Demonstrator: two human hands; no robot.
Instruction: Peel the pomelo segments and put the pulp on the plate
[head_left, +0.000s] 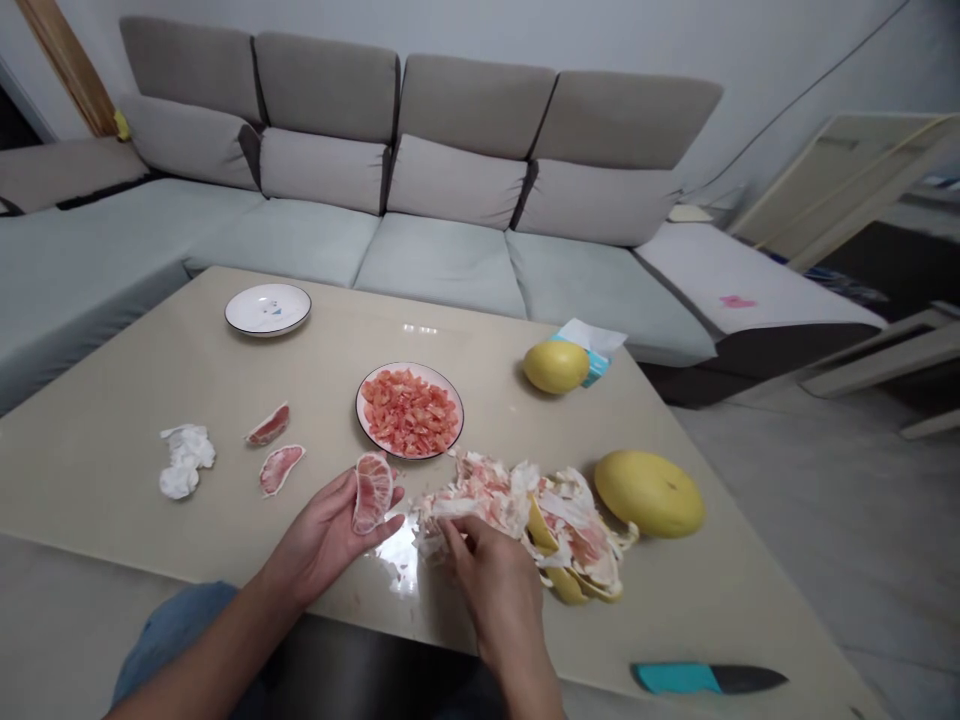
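Spreading across the beige counter [127,400], a heap of pomelo peel and pith [517,520] lies under the right hand [495,590], its grip pinched closed on the pith. A whole pomelo [649,492] sits just beside the heap, and a plate of pink pulp [409,410] lies beyond. The left hand's [322,540] grip stands open, a peeled pomelo segment [373,492] resting on its fingers.

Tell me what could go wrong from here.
The pink pomelo segment rests on the open left hand, so it might slip onto the glossy beige tabletop. The right hand is in the heap of white pith and yellow peel, and scraps could stray toward the round white plate of pink pulp. The teal-handled knife lies near the tabletop's edge and might get knocked off.
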